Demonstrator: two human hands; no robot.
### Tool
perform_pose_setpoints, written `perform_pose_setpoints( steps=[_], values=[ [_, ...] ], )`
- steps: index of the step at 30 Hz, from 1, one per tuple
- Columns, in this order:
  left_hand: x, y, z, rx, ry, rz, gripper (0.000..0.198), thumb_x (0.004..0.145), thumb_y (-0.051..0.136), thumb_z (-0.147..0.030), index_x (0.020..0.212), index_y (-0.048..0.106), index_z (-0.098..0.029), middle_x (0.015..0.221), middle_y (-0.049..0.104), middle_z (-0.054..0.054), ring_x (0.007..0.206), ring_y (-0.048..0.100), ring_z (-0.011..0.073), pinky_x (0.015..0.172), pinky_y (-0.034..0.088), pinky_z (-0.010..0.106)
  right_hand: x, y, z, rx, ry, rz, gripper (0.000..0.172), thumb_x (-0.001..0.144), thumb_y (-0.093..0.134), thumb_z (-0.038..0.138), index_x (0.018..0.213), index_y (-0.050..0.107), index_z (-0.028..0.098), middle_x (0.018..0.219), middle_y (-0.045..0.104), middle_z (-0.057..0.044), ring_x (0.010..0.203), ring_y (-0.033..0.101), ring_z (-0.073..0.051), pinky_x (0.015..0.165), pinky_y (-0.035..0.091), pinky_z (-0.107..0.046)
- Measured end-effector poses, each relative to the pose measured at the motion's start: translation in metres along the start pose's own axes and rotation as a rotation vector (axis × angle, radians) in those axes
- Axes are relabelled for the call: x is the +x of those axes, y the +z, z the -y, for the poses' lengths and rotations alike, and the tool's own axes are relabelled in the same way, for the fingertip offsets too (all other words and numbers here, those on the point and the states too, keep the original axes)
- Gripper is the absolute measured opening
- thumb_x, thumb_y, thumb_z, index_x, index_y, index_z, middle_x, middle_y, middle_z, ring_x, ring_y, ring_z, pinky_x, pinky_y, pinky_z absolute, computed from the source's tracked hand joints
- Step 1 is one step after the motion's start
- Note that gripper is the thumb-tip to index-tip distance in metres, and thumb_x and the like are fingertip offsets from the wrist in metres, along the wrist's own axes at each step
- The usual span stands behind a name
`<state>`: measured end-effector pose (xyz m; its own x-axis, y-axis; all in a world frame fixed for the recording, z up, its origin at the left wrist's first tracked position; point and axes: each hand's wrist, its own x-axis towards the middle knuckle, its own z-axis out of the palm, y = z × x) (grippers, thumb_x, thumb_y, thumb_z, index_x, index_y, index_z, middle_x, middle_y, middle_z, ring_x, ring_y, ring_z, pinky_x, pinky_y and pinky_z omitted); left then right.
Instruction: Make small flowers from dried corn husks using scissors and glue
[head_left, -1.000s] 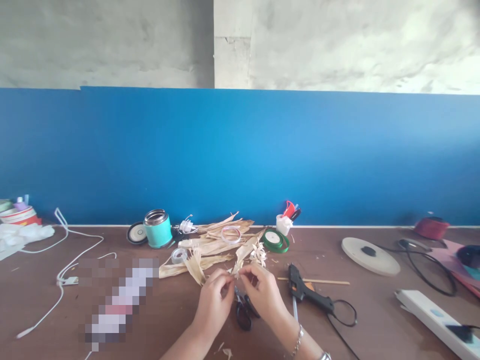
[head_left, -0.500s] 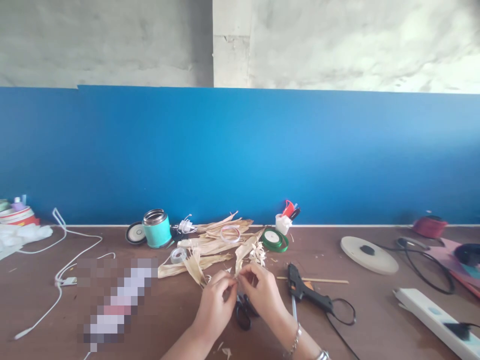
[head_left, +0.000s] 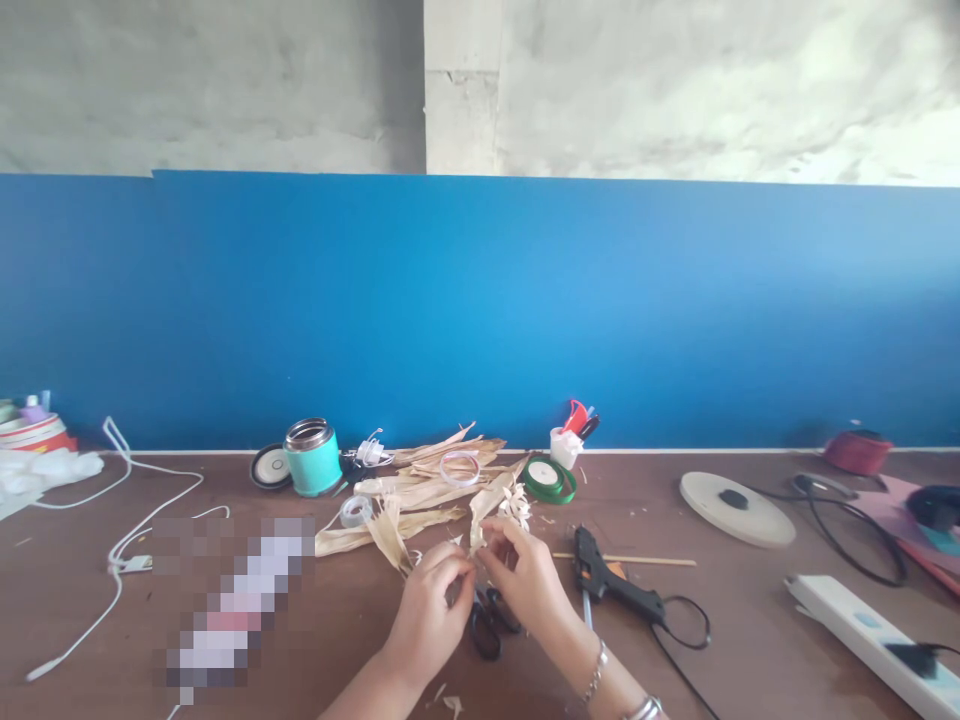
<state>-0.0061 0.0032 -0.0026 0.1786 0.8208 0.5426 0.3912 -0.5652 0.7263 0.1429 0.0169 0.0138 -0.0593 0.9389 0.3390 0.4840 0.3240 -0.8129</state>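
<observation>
- Head view: a small, pale, straw-coloured husk piece is showing between the two hands, right at the fingertips; fingers are hiding part of it, so its full shape is hard to make out.
- The left hand is pinching its near end between thumb and forefinger.
- The right hand is curling its fingers beside the piece; whether it is gripping, one cannot tell.
- Black-handled scissors are lying below, their blades mostly covered by the hands.
- Dry, beige, crumpled husk leaves are spreading just beyond the fingers.
- Farther back, a small white cup is holding red and black items, their lower ends hidden.
- An open turquoise cylindrical flask with a steel rim is standing upright; its contents are not showing.
- Pixels are masking a long object left of the left hand.
- A white power strip is running off the right edge.
</observation>
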Motion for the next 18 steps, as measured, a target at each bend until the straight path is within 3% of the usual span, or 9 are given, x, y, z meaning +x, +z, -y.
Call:
perform_pose_setpoints(
  steps=[11,18],
  values=[
    [-0.0008,-0.0006,0.0008,-0.055,-0.029,0.000,0.016,0.081,0.052,-0.020,0.072,0.066,-0.022,0.081,0.064,0.008,0.080,0.060,0.0219,0.074,0.047,0.031,-0.0001,-0.0044,0.0039,-0.040,-0.089,0.006,0.010,0.075,0.054,0.016,0.071,0.063,0.018,0.067,0.062,-0.001,0.060,0.052,-0.014,0.058,0.041,-0.024],
    [-0.0017,-0.0008,-0.0028,-0.104,-0.178,-0.086,0.002,0.076,0.059,-0.022,0.076,0.061,-0.022,0.067,0.063,0.001,0.059,0.059,0.0162,0.059,0.044,0.024,-0.0010,-0.0039,0.0047,-0.046,-0.090,0.014,0.010,0.076,0.055,0.016,0.071,0.063,0.018,0.068,0.063,-0.001,0.061,0.052,-0.014,0.058,0.040,-0.023]
  ],
)
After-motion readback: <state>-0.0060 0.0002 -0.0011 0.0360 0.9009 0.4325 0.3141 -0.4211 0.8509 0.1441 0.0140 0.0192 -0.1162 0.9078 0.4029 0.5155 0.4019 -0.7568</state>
